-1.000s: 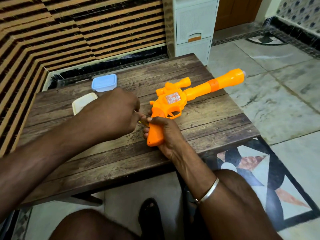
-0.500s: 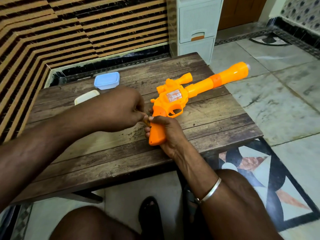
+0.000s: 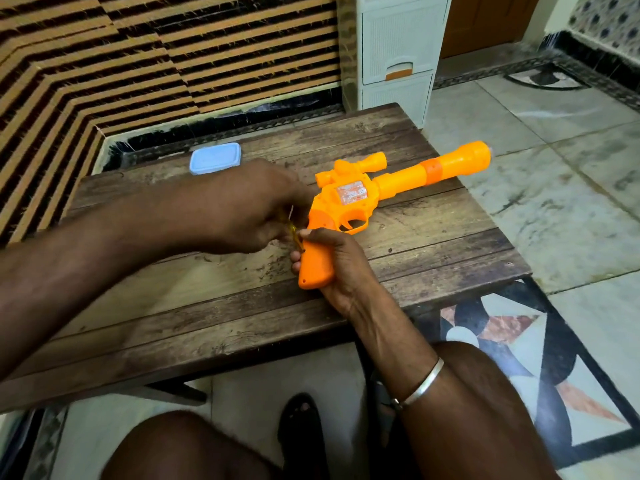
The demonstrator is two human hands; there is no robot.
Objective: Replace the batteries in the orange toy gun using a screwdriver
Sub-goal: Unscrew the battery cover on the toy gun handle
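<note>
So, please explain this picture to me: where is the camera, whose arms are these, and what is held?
There is no machine: a person works with bare hands. The one camera sits on their head and looks down, so the arms reach forward from it. The right hand grips the handle of an orange toy gun on a wooden table. The left hand holds a small yellow screwdriver at that handle. A blue box lies near the table's far edge.
</note>
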